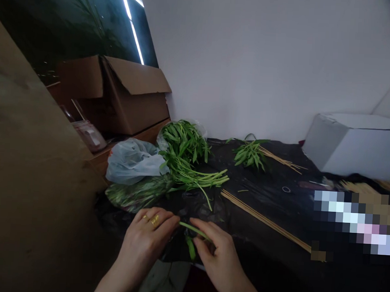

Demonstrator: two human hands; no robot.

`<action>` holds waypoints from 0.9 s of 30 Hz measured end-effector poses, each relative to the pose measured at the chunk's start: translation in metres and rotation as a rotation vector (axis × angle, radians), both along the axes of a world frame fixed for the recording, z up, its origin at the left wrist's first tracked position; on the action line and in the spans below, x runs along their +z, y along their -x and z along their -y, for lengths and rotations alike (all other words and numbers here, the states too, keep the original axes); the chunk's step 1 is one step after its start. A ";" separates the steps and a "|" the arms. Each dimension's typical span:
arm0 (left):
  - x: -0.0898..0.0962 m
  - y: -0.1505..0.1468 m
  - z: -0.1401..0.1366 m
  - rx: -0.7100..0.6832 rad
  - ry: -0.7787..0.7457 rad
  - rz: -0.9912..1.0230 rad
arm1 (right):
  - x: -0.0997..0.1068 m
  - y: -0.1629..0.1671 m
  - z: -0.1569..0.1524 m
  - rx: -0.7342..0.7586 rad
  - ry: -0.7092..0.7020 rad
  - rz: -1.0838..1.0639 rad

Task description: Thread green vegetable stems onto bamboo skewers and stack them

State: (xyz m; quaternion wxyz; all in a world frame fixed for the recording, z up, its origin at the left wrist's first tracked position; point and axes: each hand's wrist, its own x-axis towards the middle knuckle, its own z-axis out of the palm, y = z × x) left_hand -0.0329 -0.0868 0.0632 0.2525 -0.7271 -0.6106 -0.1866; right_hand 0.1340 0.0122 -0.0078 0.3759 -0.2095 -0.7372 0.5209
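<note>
Low at the front edge of the dark table, both hands are on one green vegetable stem (192, 228), which looks like water spinach. The fingers of my left hand (148, 233), with gold rings on it, close on the stem's left end. My right hand (219, 253) pinches it further right, thumb and fingers around it. A small leaf hangs down between the hands. Just beyond lies a bunch of the same leafy stems (209, 177), cut ends pointing right. More leafy greens (184, 141) fill a clear plastic bag behind.
Thin sticks (263, 215) lie diagonally at the right, and a leaf bundle (250, 154) with sticks lies farther back. A pale plastic bag (134, 160), wrapped greens (139, 193) and a cardboard box (128, 106) stand left; a white box (356, 145) is right.
</note>
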 end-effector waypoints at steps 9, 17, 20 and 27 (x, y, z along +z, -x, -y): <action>0.004 0.035 0.014 0.064 0.154 0.021 | -0.022 -0.015 0.003 0.196 0.352 0.261; 0.005 0.033 0.015 0.048 0.310 0.279 | -0.022 -0.008 0.010 0.528 0.854 -0.001; 0.011 0.031 0.015 0.056 0.458 0.552 | -0.023 -0.011 0.010 0.459 0.832 -0.042; -0.007 0.027 -0.001 0.114 0.604 1.463 | -0.030 -0.038 -0.007 0.584 1.064 -0.483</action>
